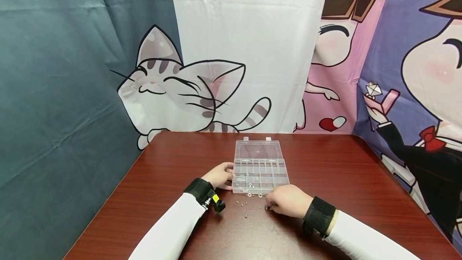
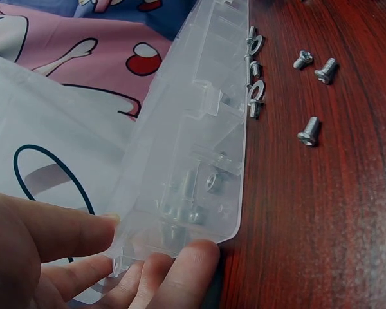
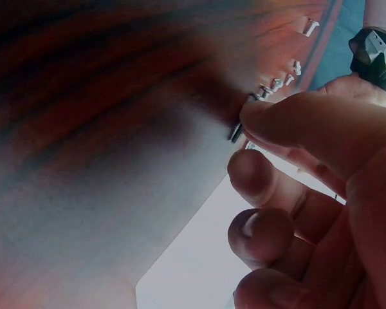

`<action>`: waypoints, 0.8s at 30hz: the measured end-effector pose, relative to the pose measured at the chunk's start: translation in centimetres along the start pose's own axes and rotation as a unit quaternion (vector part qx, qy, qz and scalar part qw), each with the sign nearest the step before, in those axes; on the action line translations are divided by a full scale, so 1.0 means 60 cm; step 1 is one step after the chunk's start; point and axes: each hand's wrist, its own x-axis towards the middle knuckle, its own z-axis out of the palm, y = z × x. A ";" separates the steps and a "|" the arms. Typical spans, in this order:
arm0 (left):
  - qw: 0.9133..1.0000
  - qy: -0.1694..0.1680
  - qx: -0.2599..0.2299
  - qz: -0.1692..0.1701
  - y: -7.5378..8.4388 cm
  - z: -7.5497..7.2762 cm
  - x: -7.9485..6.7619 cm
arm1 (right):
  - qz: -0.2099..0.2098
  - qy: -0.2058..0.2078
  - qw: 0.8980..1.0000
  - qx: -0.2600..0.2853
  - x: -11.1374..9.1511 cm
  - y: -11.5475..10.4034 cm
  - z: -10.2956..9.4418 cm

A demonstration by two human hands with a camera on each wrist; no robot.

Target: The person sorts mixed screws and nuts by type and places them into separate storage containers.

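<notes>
A clear plastic compartment box [image 1: 260,179] stands on the table with its lid [image 1: 258,150] folded back. My left hand [image 1: 220,175] rests against the box's left side, its fingertips touching the wall in the left wrist view. Screws and a nut [image 2: 213,181] lie inside the near-left compartments. Near the box's front right corner, my right hand [image 1: 288,201] pinches a small screw [image 3: 236,133] between thumb and index finger, just above the table; its other fingers are curled. Loose screws [image 2: 310,132] and washers [image 2: 257,91] lie in front of the box.
The brown wooden table [image 1: 173,159] reaches back to a printed cloth [image 1: 252,51] with cartoon figures. One screw [image 1: 246,215] lies nearer to me than the others. Each wrist wears a black band [image 1: 319,216].
</notes>
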 end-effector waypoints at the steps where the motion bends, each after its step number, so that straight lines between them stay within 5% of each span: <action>1: 1.000 0.000 0.000 0.001 0.000 0.000 0.000 | 0.003 -0.001 1.000 0.000 0.001 0.000 0.001; 24: 1.000 -0.002 0.004 -0.005 0.003 0.000 0.001 | 0.019 0.010 1.000 -0.014 0.008 -0.004 0.011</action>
